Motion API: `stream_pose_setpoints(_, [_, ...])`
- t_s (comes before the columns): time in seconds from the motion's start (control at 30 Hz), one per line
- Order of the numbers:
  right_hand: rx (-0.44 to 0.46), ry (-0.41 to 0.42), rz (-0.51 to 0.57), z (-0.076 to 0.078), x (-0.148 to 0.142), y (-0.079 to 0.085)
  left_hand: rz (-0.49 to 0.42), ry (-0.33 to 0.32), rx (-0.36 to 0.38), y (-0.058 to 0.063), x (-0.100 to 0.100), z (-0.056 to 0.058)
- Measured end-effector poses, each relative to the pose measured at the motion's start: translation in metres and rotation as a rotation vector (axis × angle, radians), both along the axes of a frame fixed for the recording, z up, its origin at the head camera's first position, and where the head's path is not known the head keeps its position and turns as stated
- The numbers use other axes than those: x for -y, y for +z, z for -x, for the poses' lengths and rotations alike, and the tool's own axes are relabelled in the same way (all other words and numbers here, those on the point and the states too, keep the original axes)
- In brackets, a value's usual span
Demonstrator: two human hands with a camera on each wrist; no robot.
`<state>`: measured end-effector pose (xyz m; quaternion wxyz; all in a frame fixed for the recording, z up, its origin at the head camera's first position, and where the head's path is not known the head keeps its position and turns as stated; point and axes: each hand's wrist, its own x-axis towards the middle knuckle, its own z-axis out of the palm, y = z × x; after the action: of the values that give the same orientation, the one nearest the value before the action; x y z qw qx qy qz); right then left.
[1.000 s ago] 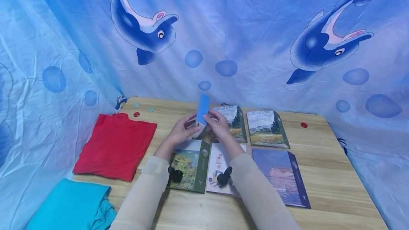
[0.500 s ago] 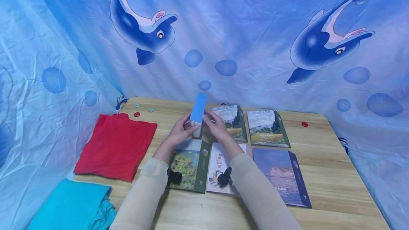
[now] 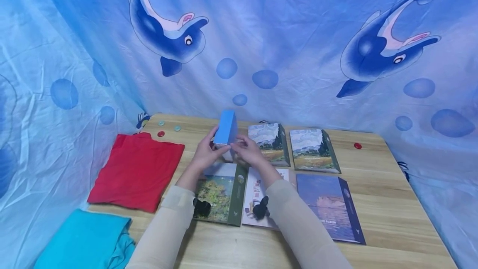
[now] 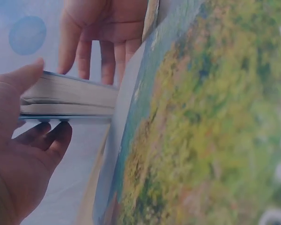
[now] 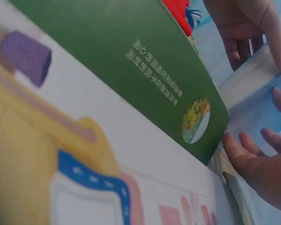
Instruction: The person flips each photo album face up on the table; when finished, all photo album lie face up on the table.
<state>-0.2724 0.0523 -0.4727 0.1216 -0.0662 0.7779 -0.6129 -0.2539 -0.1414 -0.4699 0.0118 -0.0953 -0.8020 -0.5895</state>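
A thick book with blue covers (image 3: 226, 124) stands raised between both hands, its blue edge facing up, above the far rim of the green-bordered photo album (image 3: 216, 194). My left hand (image 3: 203, 152) grips its left side; the left wrist view has the thumb on one cover and fingers on the other, with pale page edges (image 4: 68, 93) between. My right hand (image 3: 248, 151) is at the book's right side, fingertips at the lower near corner. In the right wrist view, that hand's fingers (image 5: 246, 154) spread loosely beside the blue cover (image 5: 264, 115).
A white illustrated album (image 3: 255, 192) and a purple photo album (image 3: 323, 202) lie right of the green one. Two landscape-cover albums (image 3: 311, 148) lie behind. Folded red cloth (image 3: 136, 171) and turquoise cloth (image 3: 84, 240) are at left. Small red discs (image 3: 357, 145) dot the table (image 3: 396, 202).
Both hands have shifted the blue book leftward and turned it, so more of its right cover shows. The right hand's fingers have slid toward its near lower corner. The albums and cloths stay put.
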Motion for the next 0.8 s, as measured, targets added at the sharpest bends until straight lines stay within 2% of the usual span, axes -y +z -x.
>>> stream_pose_setpoints(0.13, [0.021, -0.018, -0.002, 0.0, -0.002, -0.003, 0.042, 0.078, 0.029, -0.001, 0.002, 0.0])
stream_pose_setpoints(0.3, [0.02, -0.034, -0.035, 0.001, -0.005, -0.005, 0.07, 0.168, 0.105, -0.006, 0.01, 0.0])
stream_pose_setpoints(0.47, [-0.01, -0.041, -0.079, 0.0, -0.003, -0.004, 0.072, 0.205, 0.144, -0.011, 0.02, 0.005])
stream_pose_setpoints(0.57, [-0.012, -0.042, -0.087, -0.001, -0.002, -0.005, 0.034, 0.219, 0.175, -0.014, 0.025, 0.006])
stream_pose_setpoints(0.7, [-0.003, -0.041, -0.086, -0.002, -0.001, -0.005, -0.026, 0.219, 0.214, -0.018, 0.031, 0.008])
stream_pose_setpoints(0.8, [0.008, -0.035, -0.077, -0.003, -0.002, -0.006, -0.015, 0.214, 0.209, -0.021, 0.033, 0.008])
